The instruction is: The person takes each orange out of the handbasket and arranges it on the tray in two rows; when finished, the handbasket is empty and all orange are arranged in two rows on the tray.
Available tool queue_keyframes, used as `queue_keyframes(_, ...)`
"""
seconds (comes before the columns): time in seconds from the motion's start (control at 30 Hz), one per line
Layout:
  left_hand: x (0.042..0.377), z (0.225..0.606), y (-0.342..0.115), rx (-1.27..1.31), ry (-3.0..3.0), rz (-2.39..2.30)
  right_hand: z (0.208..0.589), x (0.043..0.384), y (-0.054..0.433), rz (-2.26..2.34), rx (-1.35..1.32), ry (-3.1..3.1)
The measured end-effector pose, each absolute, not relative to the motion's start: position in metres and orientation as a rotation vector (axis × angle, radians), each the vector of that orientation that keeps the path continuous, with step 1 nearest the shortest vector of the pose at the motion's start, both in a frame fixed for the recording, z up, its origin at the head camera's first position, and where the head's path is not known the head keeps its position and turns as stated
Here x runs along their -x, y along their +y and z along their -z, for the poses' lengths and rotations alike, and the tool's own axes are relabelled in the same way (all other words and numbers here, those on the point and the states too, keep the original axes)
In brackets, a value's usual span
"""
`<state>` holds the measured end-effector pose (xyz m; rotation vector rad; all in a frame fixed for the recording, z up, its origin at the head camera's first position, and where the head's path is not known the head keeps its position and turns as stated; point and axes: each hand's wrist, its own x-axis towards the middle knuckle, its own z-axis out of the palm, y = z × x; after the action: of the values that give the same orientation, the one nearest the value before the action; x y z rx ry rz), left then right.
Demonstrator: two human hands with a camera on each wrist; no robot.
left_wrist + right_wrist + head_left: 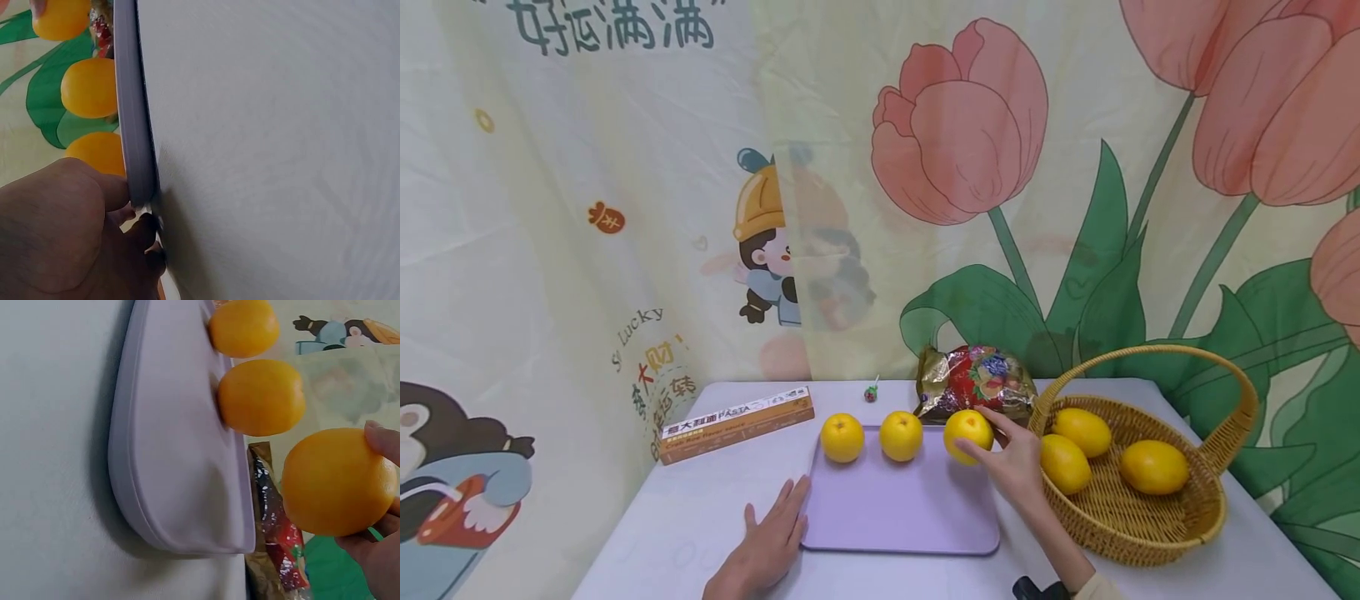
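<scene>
My right hand (1017,468) grips an orange (967,437) between thumb and fingers, over the far right corner of a lilac tray (902,512). In the right wrist view the held orange (339,481) hangs above the tray, whose surface carries a shadow. A middle orange (901,436) and a left orange (842,437) sit in a row along the tray's far edge. My left hand (767,533) lies with fingers extended at the tray's left side. In the left wrist view its fingers (115,190) touch the tray's edge (134,112).
A wicker basket (1138,542) with an arched handle stands at the right, holding several yellow oval fruits (1154,467). Behind the tray lies a shiny patterned bag (977,379). A pasta box (737,423) and a small red-green item (871,392) are at the back left.
</scene>
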<state>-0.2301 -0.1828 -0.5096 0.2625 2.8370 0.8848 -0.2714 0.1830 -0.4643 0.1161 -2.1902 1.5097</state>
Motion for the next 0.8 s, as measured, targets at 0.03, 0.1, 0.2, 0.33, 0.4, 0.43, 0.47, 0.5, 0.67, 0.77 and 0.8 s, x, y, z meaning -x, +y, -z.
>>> queue_keyframes(0.03,0.23,0.51,-0.183,-0.263,2.837,-0.887,0.466,0.274,0.181,-1.499,-0.113,-2.201)
queue_keyframes(0.1,0.23,0.511,-0.183,-0.265,2.835,-0.885,0.469,0.279,0.179,-1.477,-0.105,-2.221)
queue_keyframes(0.2,0.231,0.515,-0.183,-0.251,2.836,-0.869,0.473,0.286,0.177,-1.403,-0.06,-2.277)
queue_keyframes(0.33,0.231,0.515,-0.183,-0.236,2.827,-0.882,0.479,0.294,0.175,-1.34,-0.006,-2.334)
queue_keyframes(0.4,0.23,0.513,-0.182,-0.246,2.829,-0.904,0.482,0.299,0.176,-1.336,0.0,-2.341)
queue_keyframes(0.43,0.23,0.511,-0.182,-0.242,2.823,-0.909,0.484,0.301,0.176,-1.345,-0.009,-2.339)
queue_keyframes(0.47,0.229,0.511,-0.182,-0.249,2.824,-0.916,0.486,0.303,0.177,-1.348,-0.014,-2.341)
queue_keyframes(0.5,0.23,0.512,-0.182,-0.245,2.824,-0.918,0.487,0.305,0.178,-1.342,-0.012,-2.346)
queue_keyframes(0.67,0.23,0.507,-0.181,-0.224,2.816,-0.891,0.494,0.31,0.179,-1.371,-0.015,-2.341)
queue_keyframes(0.77,0.228,0.502,-0.181,-0.204,2.803,-0.862,0.498,0.312,0.179,-1.412,-0.026,-2.326)
queue_keyframes(0.8,0.228,0.502,-0.181,-0.197,2.799,-0.849,0.499,0.313,0.179,-1.424,-0.035,-2.323)
